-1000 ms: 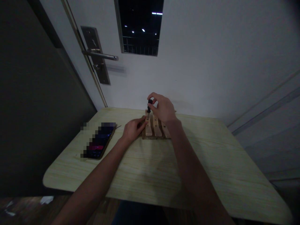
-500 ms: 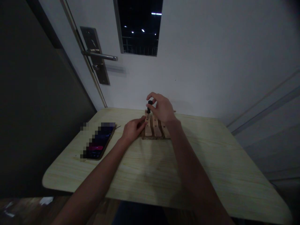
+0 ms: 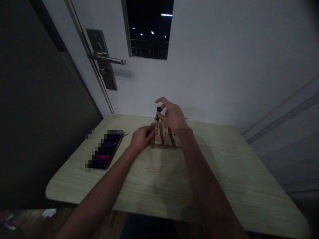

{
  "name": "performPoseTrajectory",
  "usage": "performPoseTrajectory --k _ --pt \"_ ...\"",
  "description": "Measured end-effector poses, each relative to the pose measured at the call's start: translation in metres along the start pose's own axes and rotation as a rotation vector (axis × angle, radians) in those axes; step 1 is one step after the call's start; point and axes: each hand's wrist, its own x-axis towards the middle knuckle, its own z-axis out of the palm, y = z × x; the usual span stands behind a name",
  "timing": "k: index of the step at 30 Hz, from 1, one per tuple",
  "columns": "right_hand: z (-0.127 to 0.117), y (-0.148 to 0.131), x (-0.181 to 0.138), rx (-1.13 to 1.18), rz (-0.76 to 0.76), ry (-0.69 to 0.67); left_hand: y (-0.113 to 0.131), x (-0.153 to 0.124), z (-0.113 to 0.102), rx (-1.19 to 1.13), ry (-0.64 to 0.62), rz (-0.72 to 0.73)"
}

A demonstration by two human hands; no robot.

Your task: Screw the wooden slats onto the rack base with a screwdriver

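Observation:
My right hand (image 3: 173, 116) pinches the black handle of a small screwdriver (image 3: 158, 111) between thumb and fingers, with one finger lifted off. The screwdriver stands nearly upright, its shaft pointing down at the leftmost pale wooden piece (image 3: 158, 138). Thumb and fingers of my left hand (image 3: 141, 137) grip that piece at its left edge. Beside it lie more wooden pieces of the same shape (image 3: 167, 139), with small dark holes or screws in them, on a dark brown base (image 3: 161, 146). My right hand and wrist hide part of the set's right side.
To the left, a phone (image 3: 106, 154) with a lit, partly pixelated screen lies on the pale wood-grain table (image 3: 154, 186). Behind the table stands a white door with a metal handle (image 3: 107, 59) and a dark window (image 3: 149, 30).
The screwdriver's handle and my right fingertips have shifted very slightly left. My left hand and the wooden pieces have stayed in place.

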Motion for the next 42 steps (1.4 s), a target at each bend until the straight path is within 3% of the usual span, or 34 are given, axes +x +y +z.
performPoseTrajectory --k 42 --pt "0.0047 0.0020 0.0010 0.010 -0.034 0.036 -0.0011 0.0005 0.0009 0.002 -0.003 0.005"
